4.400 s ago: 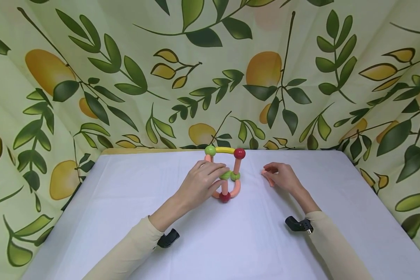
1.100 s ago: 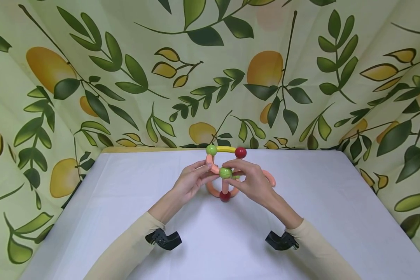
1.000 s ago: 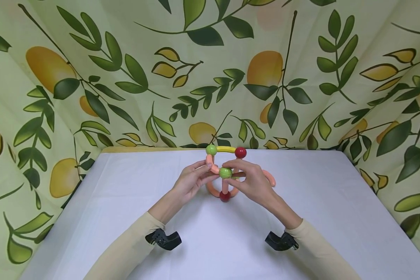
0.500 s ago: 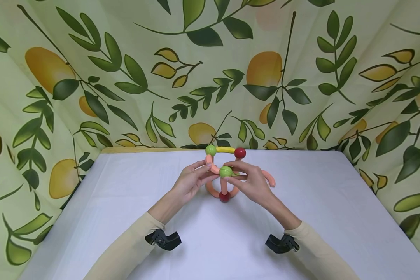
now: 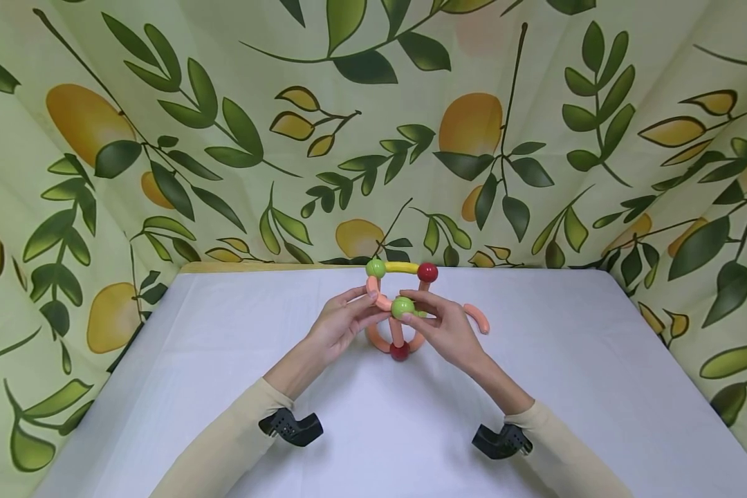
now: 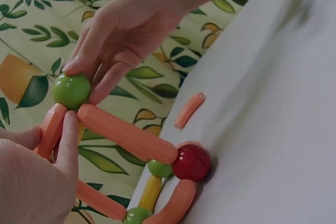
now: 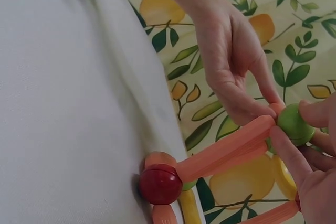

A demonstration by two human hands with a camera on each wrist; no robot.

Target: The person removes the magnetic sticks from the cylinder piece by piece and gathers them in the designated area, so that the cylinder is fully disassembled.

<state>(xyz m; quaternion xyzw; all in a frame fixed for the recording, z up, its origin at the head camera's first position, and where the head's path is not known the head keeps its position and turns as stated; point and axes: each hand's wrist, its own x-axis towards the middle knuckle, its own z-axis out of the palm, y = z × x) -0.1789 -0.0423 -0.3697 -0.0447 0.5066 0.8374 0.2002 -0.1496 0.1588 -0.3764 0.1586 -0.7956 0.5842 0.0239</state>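
A magnetic ball-and-rod frame stands on the table, built of pink and yellow rods with green and red balls. My left hand (image 5: pixel 342 321) pinches a curved pink rod (image 5: pixel 380 296) at the frame's left side. With thumb and fingers, my right hand (image 5: pixel 445 328) grips the front green ball (image 5: pixel 402 308), against that rod's end. Beneath the ball, a straight pink rod (image 7: pixel 226 148) rises from the bottom red ball (image 6: pixel 191 162), leaning slightly. Whether its top touches the green ball is hard to tell. My right hand partly hides another green ball behind.
One loose curved pink rod (image 5: pixel 476 318) lies right of the frame. At the back, a yellow rod (image 5: pixel 402 267) joins a green ball (image 5: pixel 375 268) and a red ball (image 5: pixel 427 272). A patterned curtain (image 5: pixel 386 173) hangs behind the white-covered table (image 5: pixel 373 429).
Earlier my left hand was at the front green ball and my right at a loose curved rod. Now left pinches a curved rod, right the ball. Lately the ball turned and the straight rod tilted slightly.
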